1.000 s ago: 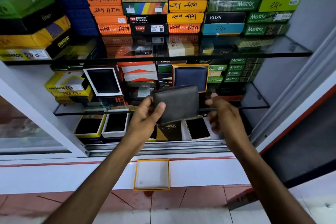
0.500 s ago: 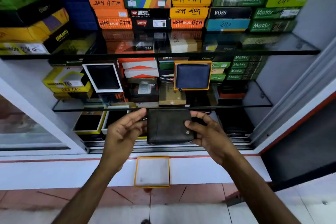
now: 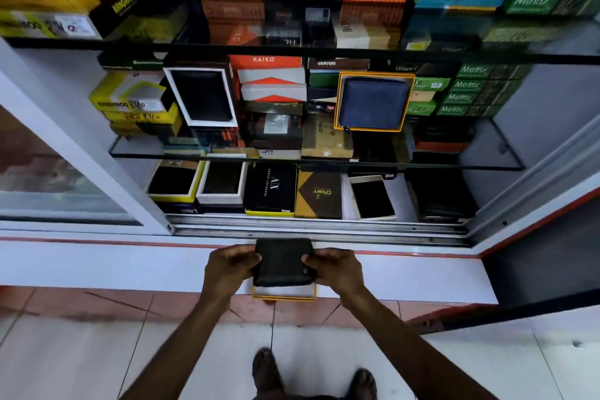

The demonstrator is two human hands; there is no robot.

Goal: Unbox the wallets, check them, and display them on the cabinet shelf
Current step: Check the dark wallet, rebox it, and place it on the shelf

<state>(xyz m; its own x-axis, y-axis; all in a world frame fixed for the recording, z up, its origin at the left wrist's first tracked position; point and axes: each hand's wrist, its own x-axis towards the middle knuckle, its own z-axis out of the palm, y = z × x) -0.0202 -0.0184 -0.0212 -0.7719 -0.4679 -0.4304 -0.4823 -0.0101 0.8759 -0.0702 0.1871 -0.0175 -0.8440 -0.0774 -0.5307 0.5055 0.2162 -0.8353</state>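
Note:
A dark closed wallet (image 3: 283, 261) is held flat between my left hand (image 3: 229, 271) on its left edge and my right hand (image 3: 336, 269) on its right edge. It hovers just over an open orange-rimmed white box (image 3: 285, 294) that rests on the white ledge (image 3: 97, 266) below the cabinet. Most of that box is hidden by the wallet. On the middle glass shelf (image 3: 506, 156) a blue wallet (image 3: 373, 104) stands displayed in an orange-rimmed box. A black wallet (image 3: 203, 97) in a white-rimmed box stands to its left.
Stacks of coloured wallet boxes fill the top shelf (image 3: 302, 52) and the back of the middle shelf. The bottom shelf holds several open and closed boxes (image 3: 271, 188). A sliding glass door (image 3: 48, 172) covers the left side. My feet (image 3: 311, 380) stand on the tiled floor.
Both hands have brought the wallet down from in front of the shelves to the ledge, over the orange-rimmed box. The camera has tilted downward.

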